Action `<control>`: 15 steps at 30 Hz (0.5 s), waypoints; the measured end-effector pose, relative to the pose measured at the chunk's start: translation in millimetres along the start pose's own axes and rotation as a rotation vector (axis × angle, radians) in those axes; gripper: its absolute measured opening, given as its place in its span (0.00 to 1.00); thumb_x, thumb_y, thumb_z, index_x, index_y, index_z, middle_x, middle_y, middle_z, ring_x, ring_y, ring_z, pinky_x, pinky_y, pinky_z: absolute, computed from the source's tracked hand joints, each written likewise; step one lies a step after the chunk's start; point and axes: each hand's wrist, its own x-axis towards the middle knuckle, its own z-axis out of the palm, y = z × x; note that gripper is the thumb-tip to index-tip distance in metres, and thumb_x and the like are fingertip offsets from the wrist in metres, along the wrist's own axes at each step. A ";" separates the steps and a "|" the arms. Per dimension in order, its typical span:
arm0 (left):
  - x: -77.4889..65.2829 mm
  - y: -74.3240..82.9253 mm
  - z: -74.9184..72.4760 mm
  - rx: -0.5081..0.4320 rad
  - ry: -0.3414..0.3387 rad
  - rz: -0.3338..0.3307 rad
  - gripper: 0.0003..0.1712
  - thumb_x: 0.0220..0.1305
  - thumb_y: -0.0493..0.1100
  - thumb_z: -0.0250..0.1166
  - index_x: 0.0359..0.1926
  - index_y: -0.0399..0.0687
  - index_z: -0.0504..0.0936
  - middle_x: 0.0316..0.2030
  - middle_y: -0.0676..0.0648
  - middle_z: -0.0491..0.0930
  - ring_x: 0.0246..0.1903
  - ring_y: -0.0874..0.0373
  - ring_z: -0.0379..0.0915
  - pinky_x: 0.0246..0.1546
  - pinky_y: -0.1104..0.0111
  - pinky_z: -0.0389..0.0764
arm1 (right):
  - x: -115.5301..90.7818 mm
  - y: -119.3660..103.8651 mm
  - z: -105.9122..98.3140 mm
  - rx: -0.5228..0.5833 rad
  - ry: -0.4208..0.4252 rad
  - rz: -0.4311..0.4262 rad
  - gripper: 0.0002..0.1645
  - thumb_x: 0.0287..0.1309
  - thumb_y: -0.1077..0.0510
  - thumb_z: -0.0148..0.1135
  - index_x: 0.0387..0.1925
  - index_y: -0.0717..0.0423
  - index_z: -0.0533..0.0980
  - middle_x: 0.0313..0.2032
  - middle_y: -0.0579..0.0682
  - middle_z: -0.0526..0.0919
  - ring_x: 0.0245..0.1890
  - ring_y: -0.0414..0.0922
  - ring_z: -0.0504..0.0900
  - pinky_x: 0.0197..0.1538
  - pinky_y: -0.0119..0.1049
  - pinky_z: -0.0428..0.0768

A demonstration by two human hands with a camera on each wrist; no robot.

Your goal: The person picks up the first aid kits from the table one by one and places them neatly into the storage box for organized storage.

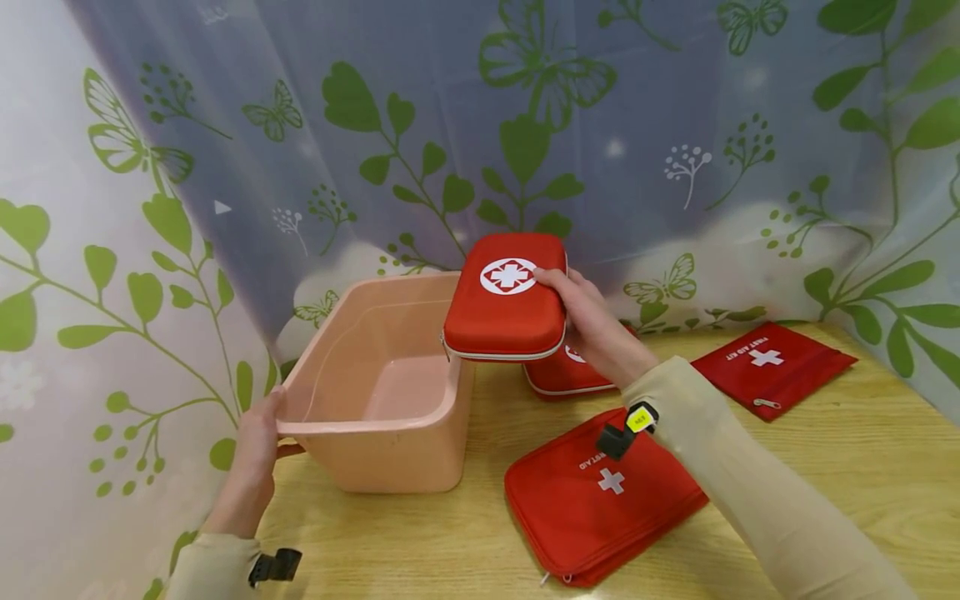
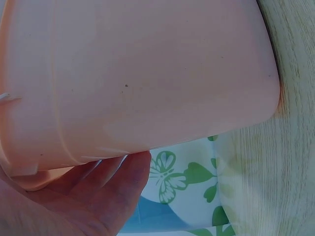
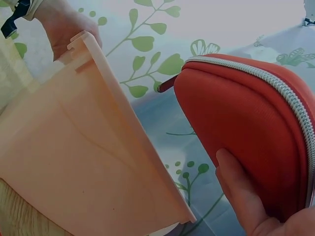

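My right hand (image 1: 588,312) grips a red hard-shell first aid case (image 1: 498,312) by its right side, thumb on top beside the white cross emblem. The case is held in the air, overlapping the right rim of a pink plastic bin (image 1: 405,454) in the head view. In the right wrist view its white zipper (image 3: 275,81) runs round the edge, and fingers lie against the underside. My left hand (image 1: 258,454) holds the bin at its left rim corner; in the left wrist view the fingers (image 2: 123,189) curl under the rim along the outer wall. The bin's visible floor is bare.
Behind my right hand a second red case (image 1: 558,373) lies partly hidden. A red first aid pouch (image 1: 592,508) lies in front on the wooden table (image 1: 390,542), and a flat dark-red pouch (image 1: 772,367) lies at the right. A patterned curtain (image 1: 645,158) hangs behind.
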 end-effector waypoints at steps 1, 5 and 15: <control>0.0 0.0 0.3 0.001 -0.001 0.001 0.37 0.76 0.59 0.40 0.68 0.32 0.64 0.46 0.45 0.79 0.31 0.69 0.76 0.30 0.65 0.81 | 0.6 0.3 0.8 0.001 0.001 -0.001 0.30 0.67 0.50 0.55 0.66 0.54 0.61 0.52 0.53 0.76 0.37 0.40 0.85 0.38 0.32 0.83; 0.7 -0.6 0.8 -0.009 0.006 -0.005 0.37 0.76 0.59 0.41 0.68 0.32 0.64 0.44 0.48 0.79 0.31 0.69 0.77 0.30 0.65 0.81 | 2.3 1.1 5.6 -0.017 0.001 -0.002 0.31 0.67 0.49 0.56 0.66 0.54 0.61 0.53 0.54 0.76 0.38 0.40 0.85 0.40 0.33 0.83; 0.9 -1.4 0.5 -0.010 0.007 -0.010 0.37 0.75 0.59 0.41 0.69 0.32 0.63 0.41 0.50 0.78 0.31 0.68 0.77 0.29 0.65 0.81 | 9.6 1.8 22.0 -0.024 -0.004 0.007 0.33 0.67 0.48 0.58 0.68 0.54 0.59 0.56 0.55 0.76 0.42 0.43 0.84 0.44 0.35 0.82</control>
